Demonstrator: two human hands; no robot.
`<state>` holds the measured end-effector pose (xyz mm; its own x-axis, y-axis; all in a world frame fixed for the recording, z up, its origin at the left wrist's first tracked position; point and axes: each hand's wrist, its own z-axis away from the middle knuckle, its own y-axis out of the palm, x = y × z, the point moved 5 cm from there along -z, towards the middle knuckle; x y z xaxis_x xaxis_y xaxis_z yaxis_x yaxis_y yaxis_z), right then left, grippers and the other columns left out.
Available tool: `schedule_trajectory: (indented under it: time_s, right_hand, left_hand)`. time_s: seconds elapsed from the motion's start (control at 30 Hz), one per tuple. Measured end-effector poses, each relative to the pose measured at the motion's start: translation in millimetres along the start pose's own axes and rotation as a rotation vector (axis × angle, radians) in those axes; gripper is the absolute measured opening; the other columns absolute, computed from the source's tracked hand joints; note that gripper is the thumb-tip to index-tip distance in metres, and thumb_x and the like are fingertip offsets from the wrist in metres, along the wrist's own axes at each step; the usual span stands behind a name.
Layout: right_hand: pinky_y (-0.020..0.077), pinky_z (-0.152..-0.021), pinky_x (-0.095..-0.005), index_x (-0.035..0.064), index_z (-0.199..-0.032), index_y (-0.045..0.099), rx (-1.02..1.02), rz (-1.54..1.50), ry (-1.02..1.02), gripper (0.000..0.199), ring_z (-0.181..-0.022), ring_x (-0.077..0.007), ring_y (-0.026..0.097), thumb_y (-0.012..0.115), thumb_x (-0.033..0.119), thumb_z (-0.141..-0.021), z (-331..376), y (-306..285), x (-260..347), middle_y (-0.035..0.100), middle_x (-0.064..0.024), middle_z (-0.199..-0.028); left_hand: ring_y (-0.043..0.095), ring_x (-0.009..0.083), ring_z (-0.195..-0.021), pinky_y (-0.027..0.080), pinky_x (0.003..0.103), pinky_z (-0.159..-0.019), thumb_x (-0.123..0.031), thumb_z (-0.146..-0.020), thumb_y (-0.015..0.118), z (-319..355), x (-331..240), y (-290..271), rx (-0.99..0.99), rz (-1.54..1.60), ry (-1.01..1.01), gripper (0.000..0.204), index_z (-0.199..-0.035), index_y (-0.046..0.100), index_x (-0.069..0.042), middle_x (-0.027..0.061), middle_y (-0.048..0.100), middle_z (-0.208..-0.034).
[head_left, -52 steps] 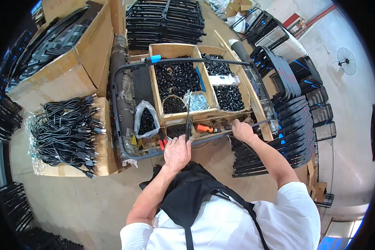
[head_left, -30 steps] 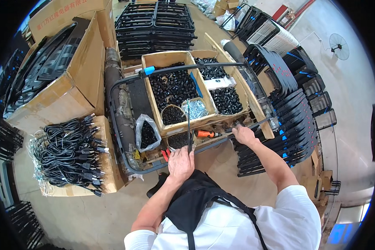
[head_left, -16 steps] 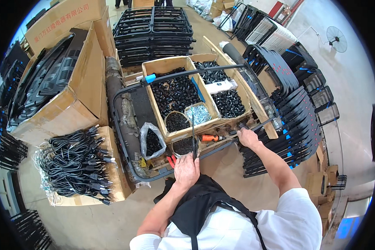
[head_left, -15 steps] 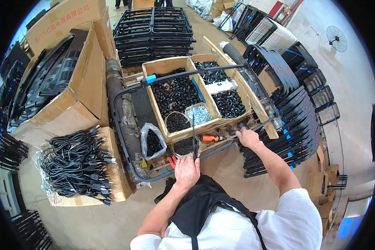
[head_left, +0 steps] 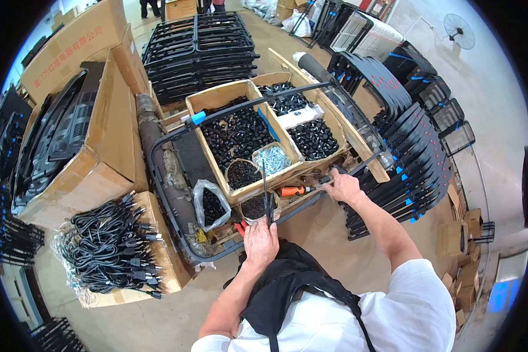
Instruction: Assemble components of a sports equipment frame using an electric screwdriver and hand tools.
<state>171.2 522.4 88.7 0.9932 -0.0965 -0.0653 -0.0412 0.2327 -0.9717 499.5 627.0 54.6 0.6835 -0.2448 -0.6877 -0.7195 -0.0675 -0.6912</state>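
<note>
A black metal frame (head_left: 167, 199) with rounded corners lies across the wooden boxes. My left hand (head_left: 260, 242) is closed over its near bar, next to red handles (head_left: 240, 227). A thin, dark upright rod-like thing (head_left: 267, 202) rises at those fingertips; whether they touch it I cannot tell. My right hand (head_left: 342, 188) is at the bar farther right, fingers bent around something dark that they mostly hide. An orange-handled tool (head_left: 292, 190) lies between the hands. Behind it are round tubs of small dark pieces (head_left: 243, 174) and silvery screws (head_left: 271, 159).
Wooden bins hold black plastic parts (head_left: 234, 132). A clear bag (head_left: 210, 205) sits inside the frame. Bundled black power cords (head_left: 114, 246) lie on a carton at left, below a big carton of dark housings (head_left: 64, 138). Stacked black frames stand behind (head_left: 196, 58) and right (head_left: 402, 176).
The view has shifted, so the bench sits slightly further left and lower. My right hand has moved slightly along the bar area, its fingers more bent. My left hand stays at the near bar.
</note>
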Motion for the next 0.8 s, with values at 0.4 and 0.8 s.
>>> schedule_trajectory:
  time_s: [0.4,0.8]
  right_hand:
    - [0.0601,-0.086,-0.0532,-0.0007,-0.120,0.059,0.002,0.032,0.002,0.044,-0.095,-0.0447,0.076,0.055,0.039,-0.103,-5.3,17.7,-19.9,0.077,-0.0268,-0.100]
    - [0.0596,-0.086,-0.0506,-0.0035,-0.115,0.070,0.020,0.001,0.037,0.060,-0.098,-0.0379,0.076,0.056,0.054,-0.102,1.1,-16.4,14.3,0.077,-0.0243,-0.099]
  left_hand:
    - [0.068,0.0410,-0.103,0.052,0.052,-0.094,-0.007,-0.103,0.058,-2.7,-35.9,-27.9,0.018,0.436,0.073,0.028,-0.130,0.058,0.003,0.0205,0.071,-0.113]
    - [0.057,0.0121,-0.072,0.050,0.030,-0.066,-0.023,-0.113,0.054,17.7,-32.8,-19.8,0.208,0.926,-0.270,0.030,-0.131,0.056,0.000,0.0024,0.059,-0.086]
